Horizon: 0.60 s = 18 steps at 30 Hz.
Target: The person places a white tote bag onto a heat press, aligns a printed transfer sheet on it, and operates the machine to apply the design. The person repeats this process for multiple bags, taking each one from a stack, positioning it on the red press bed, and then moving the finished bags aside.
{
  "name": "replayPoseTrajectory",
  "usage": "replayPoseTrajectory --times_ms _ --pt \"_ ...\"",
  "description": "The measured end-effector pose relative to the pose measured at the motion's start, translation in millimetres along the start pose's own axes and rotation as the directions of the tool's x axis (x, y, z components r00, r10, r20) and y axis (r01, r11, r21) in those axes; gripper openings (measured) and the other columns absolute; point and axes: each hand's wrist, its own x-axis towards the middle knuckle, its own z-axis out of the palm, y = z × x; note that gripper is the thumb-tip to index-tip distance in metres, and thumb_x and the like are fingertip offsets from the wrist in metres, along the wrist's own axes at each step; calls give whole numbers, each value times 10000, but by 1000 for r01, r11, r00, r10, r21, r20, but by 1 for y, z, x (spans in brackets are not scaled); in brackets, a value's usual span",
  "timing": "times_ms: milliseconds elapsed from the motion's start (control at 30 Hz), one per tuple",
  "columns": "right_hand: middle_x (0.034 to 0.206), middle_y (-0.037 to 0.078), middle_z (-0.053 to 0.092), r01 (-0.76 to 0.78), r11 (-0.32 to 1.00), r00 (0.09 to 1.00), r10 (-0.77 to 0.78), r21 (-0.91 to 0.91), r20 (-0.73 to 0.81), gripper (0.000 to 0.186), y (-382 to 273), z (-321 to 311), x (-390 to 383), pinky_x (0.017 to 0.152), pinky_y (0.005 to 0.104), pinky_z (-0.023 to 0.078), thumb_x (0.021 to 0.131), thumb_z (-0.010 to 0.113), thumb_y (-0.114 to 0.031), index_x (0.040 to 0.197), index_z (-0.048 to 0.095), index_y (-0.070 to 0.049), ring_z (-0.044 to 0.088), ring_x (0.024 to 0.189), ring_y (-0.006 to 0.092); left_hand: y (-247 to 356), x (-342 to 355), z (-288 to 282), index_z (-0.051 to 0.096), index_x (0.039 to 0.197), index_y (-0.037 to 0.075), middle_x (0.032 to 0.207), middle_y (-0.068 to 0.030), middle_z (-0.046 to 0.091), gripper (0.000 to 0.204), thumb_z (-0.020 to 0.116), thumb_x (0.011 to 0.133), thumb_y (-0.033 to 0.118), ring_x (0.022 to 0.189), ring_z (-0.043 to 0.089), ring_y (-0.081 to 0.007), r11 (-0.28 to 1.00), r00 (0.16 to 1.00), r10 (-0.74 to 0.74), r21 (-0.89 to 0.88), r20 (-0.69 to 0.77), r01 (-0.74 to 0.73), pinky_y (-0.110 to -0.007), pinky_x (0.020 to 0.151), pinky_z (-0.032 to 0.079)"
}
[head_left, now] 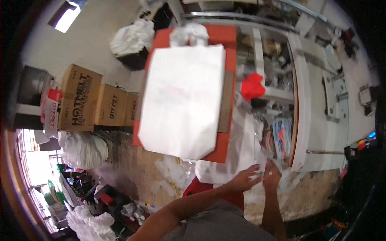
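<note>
My left hand [244, 179] and my right hand [272, 176] are close together beside the table, just past the near end of a hanging white cloth [234, 162]. The fingers of both are bent inward and blurred. Something thin and whitish shows between them, too smeared to name. Left of the hands, a flat stack of white fabric bags [183, 100] lies on an orange-red board [219, 154]. A faint reddish mark is on the top one, and bunched white fabric [189, 34] sits at its far end.
A red cloth [253, 86] lies among plastic-wrapped goods under a white frame. To the right stands a white worktable [325, 136]. Cardboard boxes [80, 98] line the left, above a bundle of white fabric [82, 150]. Crumpled clear plastic [173, 170] lies on the floor.
</note>
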Motion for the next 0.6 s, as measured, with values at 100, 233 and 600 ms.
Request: replayPoseTrajectory --times_ms 100,233,600 --pt "1466 234 490 -49 316 971 236 947 -29 518 -79 -4 -22 1113 492 391 976 618 -226 1444 490 -42 473 1361 384 75 -3 2 363 1389 18 1331 -185 533 497 614 1004 205 1209 589 -288 957 958 285 -41 -45 -287 -397 960 529" --pt "1532 196 416 461 873 837 -487 -157 -251 664 -195 -20 0 1141 574 311 905 699 -252 1487 428 -85 365 1422 437 157 -61 -62 462 1212 -4 1066 -233 612 301 574 993 169 981 670 -285 945 962 233 263 -138 -191 -412 819 553" --pt "1401 167 511 544 826 777 -562 -145 -285 438 -332 74 53 1106 552 318 829 692 -151 1253 617 -69 413 1342 430 158 -113 -378 705 983 -18 802 -156 718 230 683 876 185 749 710 -232 816 471 545 568 -694 -108 -356 677 537"
